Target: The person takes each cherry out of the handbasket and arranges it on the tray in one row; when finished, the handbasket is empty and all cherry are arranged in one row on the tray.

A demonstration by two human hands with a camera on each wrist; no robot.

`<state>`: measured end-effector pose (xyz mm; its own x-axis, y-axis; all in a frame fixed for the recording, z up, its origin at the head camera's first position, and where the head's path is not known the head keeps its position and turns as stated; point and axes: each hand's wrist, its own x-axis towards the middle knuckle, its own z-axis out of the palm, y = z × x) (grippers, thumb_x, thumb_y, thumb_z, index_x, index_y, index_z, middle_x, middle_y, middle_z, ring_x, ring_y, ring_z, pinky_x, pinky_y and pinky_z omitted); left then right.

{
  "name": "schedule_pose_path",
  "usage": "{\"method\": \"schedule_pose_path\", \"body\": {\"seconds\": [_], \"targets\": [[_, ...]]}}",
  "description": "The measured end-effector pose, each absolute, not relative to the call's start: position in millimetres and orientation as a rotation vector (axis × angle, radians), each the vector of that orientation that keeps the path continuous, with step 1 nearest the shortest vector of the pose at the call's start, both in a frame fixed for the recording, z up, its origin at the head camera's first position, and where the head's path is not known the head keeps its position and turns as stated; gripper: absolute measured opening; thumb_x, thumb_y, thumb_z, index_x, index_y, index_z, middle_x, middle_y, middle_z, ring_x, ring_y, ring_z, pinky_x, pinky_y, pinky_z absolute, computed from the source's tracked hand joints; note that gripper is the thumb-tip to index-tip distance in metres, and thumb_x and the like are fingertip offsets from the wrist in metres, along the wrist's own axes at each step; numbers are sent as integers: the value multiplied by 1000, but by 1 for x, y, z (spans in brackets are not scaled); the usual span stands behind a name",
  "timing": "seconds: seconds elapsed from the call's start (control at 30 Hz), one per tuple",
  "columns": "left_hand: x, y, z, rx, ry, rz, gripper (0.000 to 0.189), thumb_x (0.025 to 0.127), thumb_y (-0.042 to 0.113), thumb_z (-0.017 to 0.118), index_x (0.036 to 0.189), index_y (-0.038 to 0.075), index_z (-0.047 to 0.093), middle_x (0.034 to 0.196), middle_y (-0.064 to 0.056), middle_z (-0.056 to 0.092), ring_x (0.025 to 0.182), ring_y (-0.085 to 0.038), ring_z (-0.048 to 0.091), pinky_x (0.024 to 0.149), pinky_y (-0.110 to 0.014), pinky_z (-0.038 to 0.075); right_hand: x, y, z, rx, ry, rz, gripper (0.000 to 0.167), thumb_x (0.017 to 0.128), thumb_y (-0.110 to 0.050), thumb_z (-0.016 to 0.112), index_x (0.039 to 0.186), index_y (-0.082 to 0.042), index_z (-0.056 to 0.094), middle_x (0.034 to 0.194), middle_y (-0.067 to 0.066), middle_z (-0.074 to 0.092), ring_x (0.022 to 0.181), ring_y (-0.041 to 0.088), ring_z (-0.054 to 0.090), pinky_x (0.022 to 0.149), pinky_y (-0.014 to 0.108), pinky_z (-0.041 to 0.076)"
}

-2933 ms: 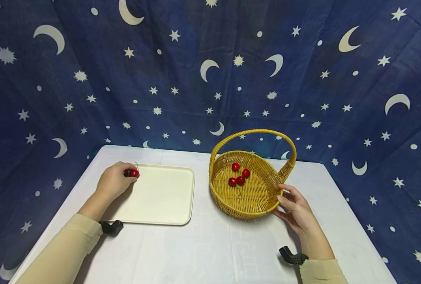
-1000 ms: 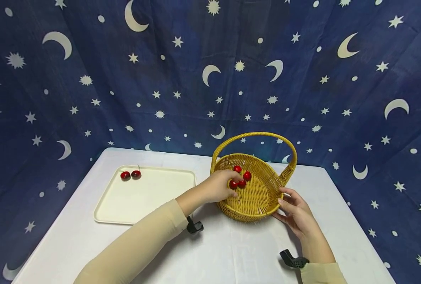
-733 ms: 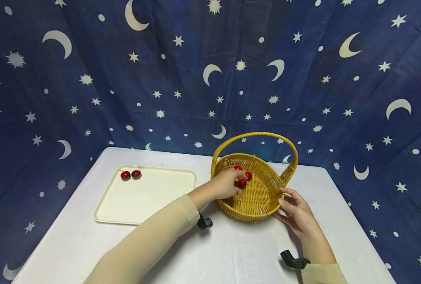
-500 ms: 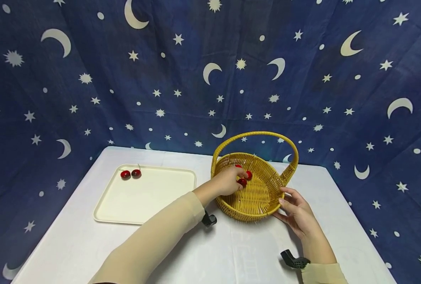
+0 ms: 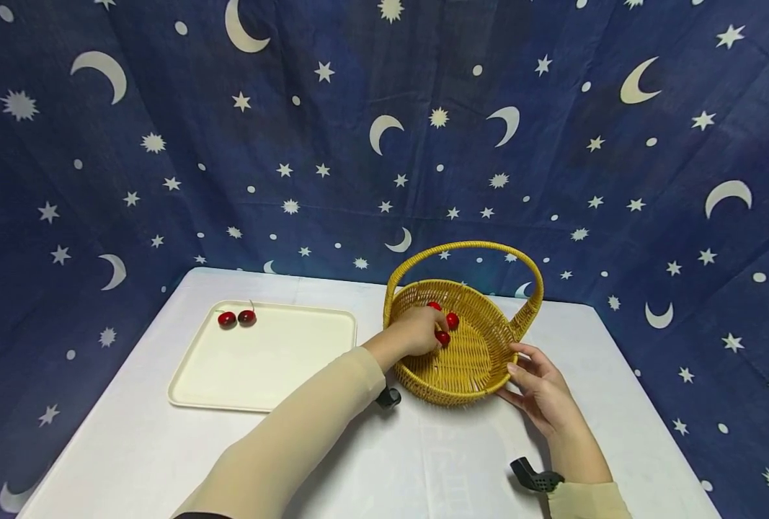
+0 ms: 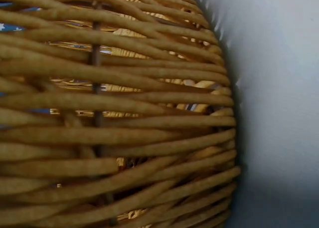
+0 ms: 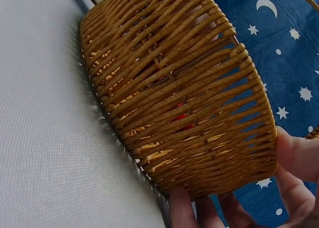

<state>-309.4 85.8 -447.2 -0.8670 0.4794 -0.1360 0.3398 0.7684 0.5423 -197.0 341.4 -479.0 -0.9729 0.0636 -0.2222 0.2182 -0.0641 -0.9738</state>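
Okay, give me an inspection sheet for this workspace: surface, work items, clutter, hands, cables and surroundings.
Surface: white tabletop, tray and basket standing on it.
Work items: cream tray with two red cherries near its far left corner; yellow woven basket with three more cherries visible.
Clutter: nothing seen.
Hands: left hand inside the basket at the cherries, grip unclear; right hand holds the basket's rim.
Cables: nothing seen.
Surroundings: dark blue cloth with moons and stars.

Left arm (image 5: 306, 425) stretched forward, left hand (image 5: 416, 331) palm down, right hand (image 5: 543, 388) gripping
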Motion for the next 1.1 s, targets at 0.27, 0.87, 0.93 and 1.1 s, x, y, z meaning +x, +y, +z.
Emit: {"method": "schedule_pose_path", "body": {"seconds": [0.27,0.87,0.93,1.1], "targets": [[-308,86,-451,737,2671,648,18,92,20,86,108,24,77,108,0,72,98,-17,62,92,-34,53,-198,340,-480,327,2063,-2202,41,107,-11,66,145,-24,56,138,4,49,117,17,67,94,46,64],[-300,79,-442,968,2660,1053,21,96,16,82,116,19,77,111,5,73,110,-14,67,100,-29,53,-199,340,-479,328,2081,-2180,41,108,-11,63,146,-24,54,143,7,46,119,18,66,96,45,63],[-296,77,-439,972,2652,1113,23,96,16,82,118,19,77,113,4,73,114,-15,68,103,-29,53,-199,341,-479,321,2084,-2182,41,109,-11,62,146,-23,54,143,8,46,120,18,66,95,44,63],[-282,65,-427,1028,2639,1228,24,97,15,81,120,18,76,116,2,73,119,-18,69,107,-32,53,-198,342,-478,320,2073,-2192,40,108,-11,63,146,-24,55,144,8,45,120,18,66,95,44,63]]}}
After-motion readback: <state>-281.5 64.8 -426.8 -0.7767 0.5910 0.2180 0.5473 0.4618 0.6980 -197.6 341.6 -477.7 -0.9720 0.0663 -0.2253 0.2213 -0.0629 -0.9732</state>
